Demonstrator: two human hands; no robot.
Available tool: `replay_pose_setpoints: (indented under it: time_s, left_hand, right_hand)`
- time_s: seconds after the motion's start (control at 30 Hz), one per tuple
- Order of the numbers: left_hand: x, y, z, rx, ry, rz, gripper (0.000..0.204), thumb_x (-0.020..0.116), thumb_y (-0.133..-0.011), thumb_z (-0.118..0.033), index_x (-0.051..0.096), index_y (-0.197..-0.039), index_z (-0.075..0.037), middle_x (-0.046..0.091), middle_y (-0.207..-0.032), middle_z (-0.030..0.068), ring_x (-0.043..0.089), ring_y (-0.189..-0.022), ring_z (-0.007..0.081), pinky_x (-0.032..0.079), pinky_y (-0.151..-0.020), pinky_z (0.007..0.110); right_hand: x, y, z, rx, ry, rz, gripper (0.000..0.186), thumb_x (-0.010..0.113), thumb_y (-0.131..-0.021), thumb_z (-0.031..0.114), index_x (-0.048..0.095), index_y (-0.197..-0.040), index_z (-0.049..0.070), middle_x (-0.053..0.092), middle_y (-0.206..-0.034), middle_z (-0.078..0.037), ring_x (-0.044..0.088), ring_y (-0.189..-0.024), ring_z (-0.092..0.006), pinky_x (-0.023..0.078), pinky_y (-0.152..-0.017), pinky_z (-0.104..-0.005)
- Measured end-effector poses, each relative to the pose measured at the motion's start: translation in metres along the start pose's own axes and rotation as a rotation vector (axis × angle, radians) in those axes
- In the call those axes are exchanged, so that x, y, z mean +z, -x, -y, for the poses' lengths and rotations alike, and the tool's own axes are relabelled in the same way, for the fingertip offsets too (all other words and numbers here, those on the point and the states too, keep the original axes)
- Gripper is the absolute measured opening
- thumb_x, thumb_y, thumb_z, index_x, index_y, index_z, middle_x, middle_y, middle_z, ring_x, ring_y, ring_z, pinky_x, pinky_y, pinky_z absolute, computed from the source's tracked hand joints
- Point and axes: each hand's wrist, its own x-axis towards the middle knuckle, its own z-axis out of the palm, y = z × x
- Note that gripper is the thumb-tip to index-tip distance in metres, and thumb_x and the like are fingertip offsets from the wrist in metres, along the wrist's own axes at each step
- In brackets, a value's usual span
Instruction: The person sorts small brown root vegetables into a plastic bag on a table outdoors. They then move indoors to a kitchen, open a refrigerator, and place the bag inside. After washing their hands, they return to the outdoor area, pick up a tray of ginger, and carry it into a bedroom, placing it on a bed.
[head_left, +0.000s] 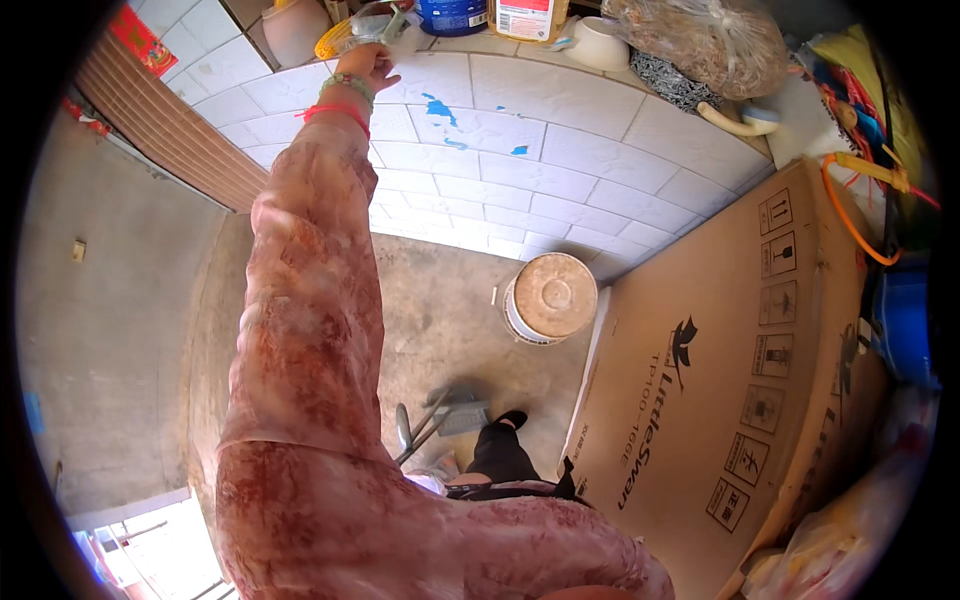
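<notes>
My left hand (366, 64) is stretched far forward to a tiled ledge at the top, wearing a green bead bracelet (352, 86) and a red cord (335, 112) at the wrist. Its thumb stands apart from the index finger, and nothing shows between them. The other fingers are partly hidden. Right by the fingertips lies a clear plastic item (378, 28) whose kind I cannot make out. Just left of it is a yellow ear of corn (332, 40). My right hand is outside the picture.
A blue tub (452, 14), a labelled bottle (524, 18), a white bowl (598, 44) and a bulging plastic bag (705, 42) crowd the ledge. Below stand a lidded bucket (555, 295) and a dustpan (462, 415). A big cardboard box (690, 380) walls off the right.
</notes>
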Motion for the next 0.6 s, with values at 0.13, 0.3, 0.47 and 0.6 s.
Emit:
replay_pose_setpoints:
  time_s: [0.13,0.3,0.47,0.6]
  left_hand:
    - [0.006,0.041,0.028,0.168,0.082,0.029,0.017,0.050,-0.074,0.000,0.055,-0.090,0.000,0.050,-0.076,0.0061,0.051,-0.069,0.0195,0.046,-0.081,0.044]
    - [0.063,0.197,0.079,0.481,0.209,0.410,0.017,0.049,-0.076,0.001,0.057,-0.091,0.003,0.055,-0.086,0.0092,0.052,-0.077,0.0153,0.045,-0.069,0.028]
    - [0.156,0.359,0.129,0.807,-0.031,0.889,0.019,0.049,-0.074,0.010,0.059,-0.087,0.000,0.051,-0.083,0.0025,0.046,-0.075,0.0109,0.037,-0.066,0.020]
    - [0.218,0.502,0.135,0.928,-0.093,1.216,0.021,0.050,-0.070,0.012,0.060,-0.084,0.000,0.048,-0.083,0.0049,0.046,-0.077,0.0121,0.037,-0.067,0.021]
  right_hand:
    - [-0.003,0.011,-0.006,-0.009,-0.023,-0.007,0.074,0.066,-0.063,0.012,0.034,-0.129,0.000,0.018,-0.141,-0.020,0.016,-0.130,-0.0378,0.015,-0.106,-0.0430]
    - [-0.007,0.032,-0.023,-0.027,-0.070,-0.049,0.075,0.066,-0.062,0.012,0.035,-0.129,0.000,0.018,-0.141,-0.020,0.016,-0.130,-0.0378,0.014,-0.106,-0.0432]
    - [-0.056,0.052,-0.038,-0.101,-0.133,-0.142,0.076,0.067,-0.061,0.013,0.035,-0.129,0.000,0.018,-0.141,-0.020,0.016,-0.130,-0.0378,0.014,-0.106,-0.0433]
    - [-0.093,0.060,-0.039,-0.186,-0.249,-0.159,0.076,0.068,-0.060,0.013,0.036,-0.129,0.000,0.018,-0.142,-0.020,0.016,-0.130,-0.0378,0.013,-0.106,-0.0434]
